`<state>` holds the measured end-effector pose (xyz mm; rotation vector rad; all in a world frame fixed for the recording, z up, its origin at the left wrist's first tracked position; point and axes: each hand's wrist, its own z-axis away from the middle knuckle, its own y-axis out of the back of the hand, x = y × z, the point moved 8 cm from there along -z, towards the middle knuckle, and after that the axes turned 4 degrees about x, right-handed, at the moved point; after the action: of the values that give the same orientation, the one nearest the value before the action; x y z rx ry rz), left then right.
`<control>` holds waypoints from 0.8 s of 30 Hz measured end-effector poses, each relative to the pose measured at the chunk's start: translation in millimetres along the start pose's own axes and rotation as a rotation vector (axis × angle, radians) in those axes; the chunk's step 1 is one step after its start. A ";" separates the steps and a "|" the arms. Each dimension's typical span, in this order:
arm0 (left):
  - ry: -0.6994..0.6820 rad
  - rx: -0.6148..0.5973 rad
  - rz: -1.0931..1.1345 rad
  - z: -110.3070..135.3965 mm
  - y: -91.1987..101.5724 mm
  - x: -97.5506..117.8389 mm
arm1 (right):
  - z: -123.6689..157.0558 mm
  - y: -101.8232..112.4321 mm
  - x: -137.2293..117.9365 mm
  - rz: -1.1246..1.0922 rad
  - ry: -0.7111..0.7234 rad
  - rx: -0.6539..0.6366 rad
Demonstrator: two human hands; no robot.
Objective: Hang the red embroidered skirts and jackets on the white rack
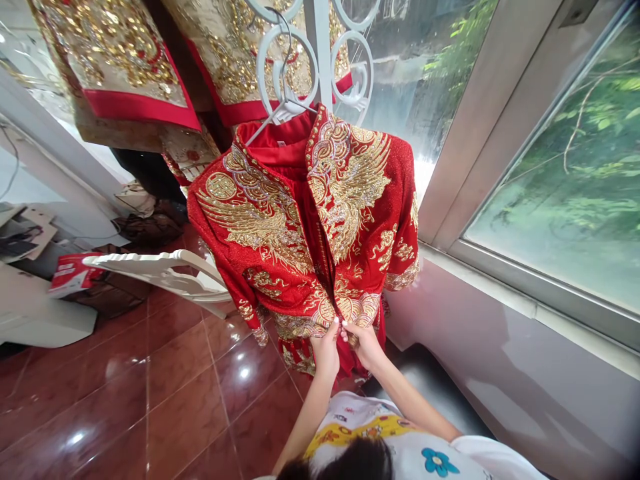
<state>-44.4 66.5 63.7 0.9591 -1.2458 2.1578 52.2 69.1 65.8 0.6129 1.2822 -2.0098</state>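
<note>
A red jacket (280, 233) with gold embroidery and a stand-up collar hangs in front of me on a wire hanger (286, 100). Its front gapes open from the collar down and comes together near the hem. My left hand (327, 343) pinches one front edge at the bottom of the opening. Close beside it, my right hand (361, 341) pinches the other edge, fingertips almost touching the left ones. Any fastener between the fingers is too small to make out. Below the hem, more red cloth with gold trim shows.
A white metal rack (319, 47) with ring shapes carries the hanger. Gold-sequined garments (125, 60) hang at the back left. A white chair (170, 273) stands to the left, a black padded seat (425, 393) at lower right. A window (565, 200) lines the right side.
</note>
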 end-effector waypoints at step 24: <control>-0.124 0.168 -0.140 -6.3 34.7 -11.0 | -7.1 3.8 17.8 -0.044 -0.095 0.052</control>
<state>-63.1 54.8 34.0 1.2281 -1.0299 2.1462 43.4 69.4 48.4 0.5107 1.1998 -2.0882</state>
